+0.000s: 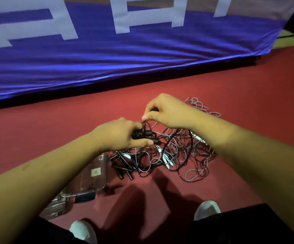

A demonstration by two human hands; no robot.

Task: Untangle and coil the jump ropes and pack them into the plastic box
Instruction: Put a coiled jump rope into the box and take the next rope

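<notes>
Two black jump-rope handles (143, 135) sit side by side in the left hand (121, 134). Its fingers are curled round them, and a few turns of black cord (144, 125) are wound across the grips. This looks like a coil being started, with the handles as its core. Their long axis lies roughly level, with the cord ends pointing to the person's right and slightly down toward the tangle of jump ropes (181, 152), from which the cord runs.

Just above, the right hand (167, 111) pinches that cord between thumb and forefinger, the other fingers folded in — probably to guide the next turn or draw slack from the knot. The tangle of black and grey cords, with some white handles among them, lies on the red floor (248, 103) below both hands. The hands are held low over it, likely so the cord feeds freely.

The clear plastic box (97, 185) stands just left of the heap, partly under the left forearm — handy for packing. What shows of its inside holds no rope. White shoes (207, 208) frame the near edge, and a blue banner (142, 50) hangs behind.
</notes>
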